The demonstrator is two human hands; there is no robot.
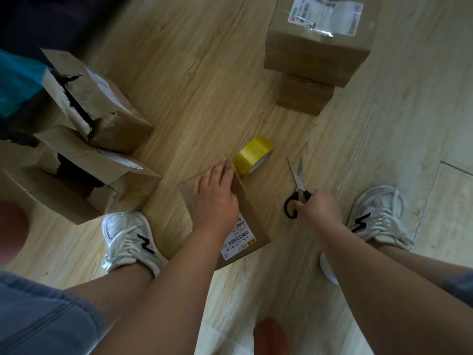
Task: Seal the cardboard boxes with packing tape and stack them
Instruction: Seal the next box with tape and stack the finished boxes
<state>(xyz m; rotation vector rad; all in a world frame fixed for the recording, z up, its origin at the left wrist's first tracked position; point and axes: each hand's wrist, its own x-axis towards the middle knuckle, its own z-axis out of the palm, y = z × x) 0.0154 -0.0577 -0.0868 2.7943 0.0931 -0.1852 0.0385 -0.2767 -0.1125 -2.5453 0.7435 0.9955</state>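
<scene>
You're on one view: head cam, wide-angle, aimed steeply down at the floor. Top of frame is forward of you. Your forearms enter from the bottom edge; the left shoe and right shoe bracket the centre. Closest to the lens: the small box under your left grip, the scissors held in your right grip. Farther, at the top: stacked boxes right, open boxes left. Frame edges bend and darken.

floor: light wood-grain planks | right side: paler planks | top-left corner: dark, unclear
</scene>
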